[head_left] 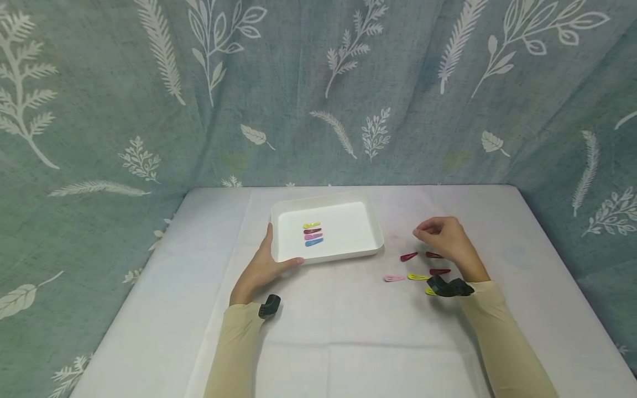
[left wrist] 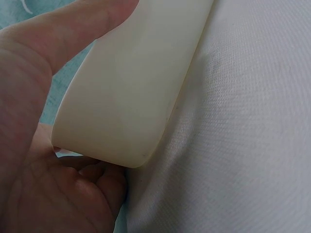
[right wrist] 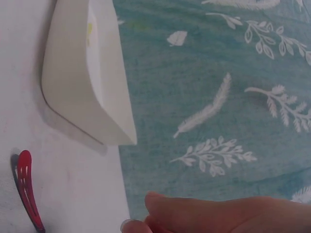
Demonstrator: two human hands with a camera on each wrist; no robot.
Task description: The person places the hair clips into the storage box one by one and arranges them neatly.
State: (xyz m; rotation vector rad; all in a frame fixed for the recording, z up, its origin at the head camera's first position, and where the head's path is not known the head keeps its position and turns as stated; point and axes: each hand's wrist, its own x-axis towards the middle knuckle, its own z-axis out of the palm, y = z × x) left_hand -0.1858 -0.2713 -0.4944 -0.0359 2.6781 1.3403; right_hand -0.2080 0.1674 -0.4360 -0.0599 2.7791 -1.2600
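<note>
A white rectangular tray lies on the table, with a short column of snap hair clips inside: yellow, dark red, pink and blue. My left hand grips the tray's near left corner, thumb along the front wall and fingers at the left side. To the right of the tray, my right hand hovers with loosely bent fingers. No clip shows at its fingertips. Below it lie a red clip, a pink clip and a yellow clip.
More red clips and another yellow one lie near the right wrist, partly hidden by its dark camera strap. White cloth covers the table. A blue-green leaf-patterned curtain stands behind it.
</note>
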